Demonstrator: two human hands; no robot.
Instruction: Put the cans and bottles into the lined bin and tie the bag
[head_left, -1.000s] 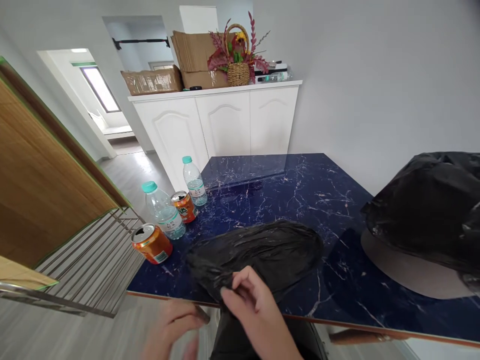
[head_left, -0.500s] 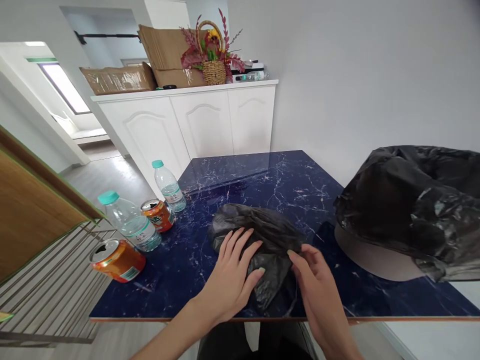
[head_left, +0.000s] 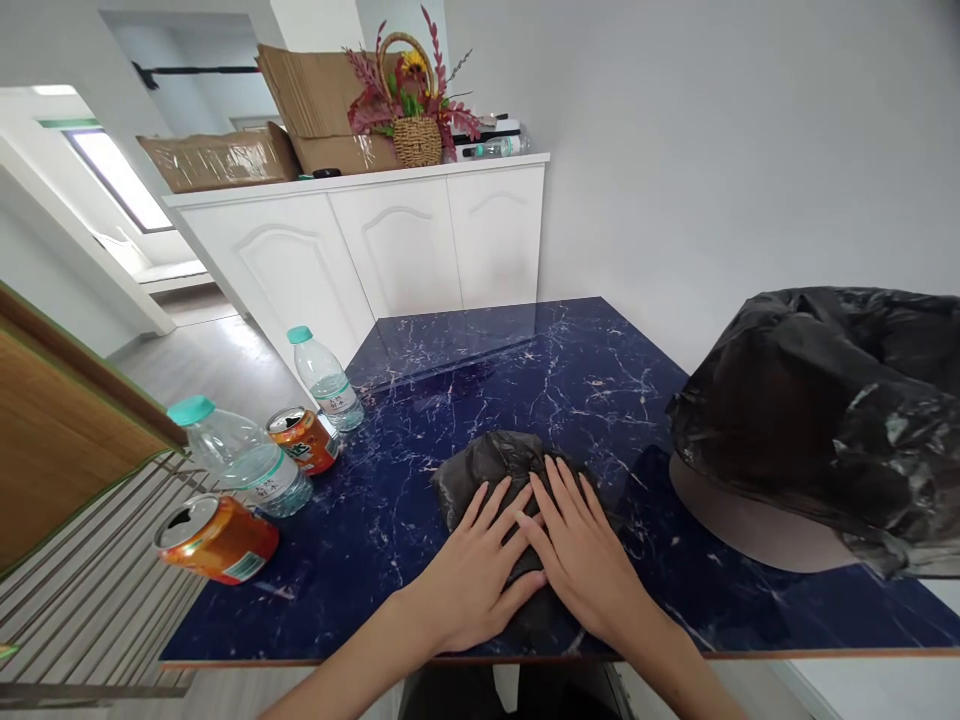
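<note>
A crumpled black plastic bag point(head_left: 499, 458) lies on the dark blue marbled table point(head_left: 420, 400), close to its front edge. Both palms press down on it, side by side. My left hand point(head_left: 480, 570) rests flat on the bag's left part with its fingers spread. Over the right part lies my right hand point(head_left: 581, 550), fingers stretched out, its thumb reaching toward the left hand's fingers. Part of the bag is hidden beneath both hands.
At the table's left stand two bottles point(head_left: 255, 465) point(head_left: 326, 385) and two orange cans point(head_left: 217, 537) point(head_left: 304, 440). A bin point(head_left: 757, 520) lined with a black bag point(head_left: 787, 400) is at the right. Behind, a white cabinet point(head_left: 405, 245) holds cardboard boxes point(head_left: 217, 162) and a flower basket point(head_left: 417, 142).
My right hand has moved up and left from the bag's right edge and now lies flat on top. The bag looks more compact, its front part drawn under the hands.
</note>
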